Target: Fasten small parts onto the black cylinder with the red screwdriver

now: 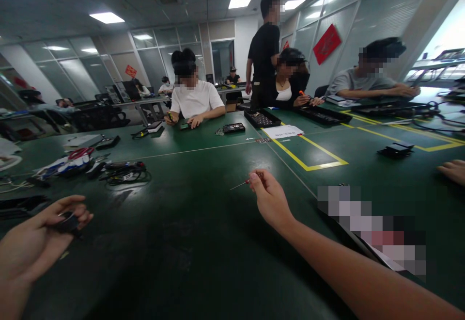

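Observation:
My right hand (271, 196) is closed around the handle of a small screwdriver (240, 184). Its thin shaft points left above the green table, and a bit of red shows near the handle. At the lower left, my left hand (39, 237) has its fingers curled around a small black part (67, 222). Fingers and thumb cover much of that part, so its exact kind does not show. The two hands are well apart, with the green tabletop (174, 242) between them.
Cables and tools (123, 172) lie at the left, beside a black tray (22, 206). A black device (395, 150) sits to the right, near another person's hand (454, 170). Across the table, people work near black trays (263, 119). Yellow tape (325, 166) marks the surface.

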Available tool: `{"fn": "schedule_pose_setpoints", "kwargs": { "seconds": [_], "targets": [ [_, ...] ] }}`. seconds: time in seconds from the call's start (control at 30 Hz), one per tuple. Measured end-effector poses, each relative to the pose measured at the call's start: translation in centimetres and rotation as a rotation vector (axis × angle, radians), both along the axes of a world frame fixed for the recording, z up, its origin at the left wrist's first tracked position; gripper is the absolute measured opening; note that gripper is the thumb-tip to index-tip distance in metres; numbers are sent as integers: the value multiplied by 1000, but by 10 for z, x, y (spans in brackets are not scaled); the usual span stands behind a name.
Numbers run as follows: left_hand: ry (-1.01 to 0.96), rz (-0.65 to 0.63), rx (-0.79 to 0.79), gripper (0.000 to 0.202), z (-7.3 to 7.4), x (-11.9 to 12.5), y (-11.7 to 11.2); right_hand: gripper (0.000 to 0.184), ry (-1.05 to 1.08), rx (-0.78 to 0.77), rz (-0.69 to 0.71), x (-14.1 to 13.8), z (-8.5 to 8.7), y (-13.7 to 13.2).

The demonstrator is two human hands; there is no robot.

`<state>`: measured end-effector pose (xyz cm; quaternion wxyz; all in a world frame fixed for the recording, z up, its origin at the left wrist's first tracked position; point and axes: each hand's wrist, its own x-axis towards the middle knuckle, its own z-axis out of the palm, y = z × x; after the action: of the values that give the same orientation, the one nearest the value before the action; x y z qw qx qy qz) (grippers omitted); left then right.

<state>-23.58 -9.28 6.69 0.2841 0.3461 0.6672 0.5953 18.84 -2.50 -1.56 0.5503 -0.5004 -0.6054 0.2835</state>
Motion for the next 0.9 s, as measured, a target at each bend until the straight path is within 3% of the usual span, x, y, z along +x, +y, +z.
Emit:
{"fn": "schedule_pose_setpoints", "kwargs": {
  "seconds": [0.07, 0.23, 0.43, 0.6, 0.67, 0.77, 0.9],
  "targets": [
    [-158, -60, -39, 38, 0, 19, 16, 30, -2, 3, -1, 0, 0, 0],
    [-7, -409, -44, 45, -5, 90, 58, 28, 31, 32, 5, 0, -1, 0],
    [259, -732, -49, 32, -35, 170, 97, 27, 73, 58, -25, -1, -1, -1],
    [408, -923, -10, 30, -64, 214, 104, 25, 64, 77, -59, 0, 2, -3],
    [549, -967, -6, 37, -76, 223, 101, 24, 82, 95, -59, 0, 2, -3],
    [731, -934, 53, 56, -91, 227, 95, 25, 115, 109, -55, 0, 3, -4],
    [765, -833, 192, 53, -104, 225, 96, 28, 62, 73, -35, 0, 6, -7]
  ]
}}
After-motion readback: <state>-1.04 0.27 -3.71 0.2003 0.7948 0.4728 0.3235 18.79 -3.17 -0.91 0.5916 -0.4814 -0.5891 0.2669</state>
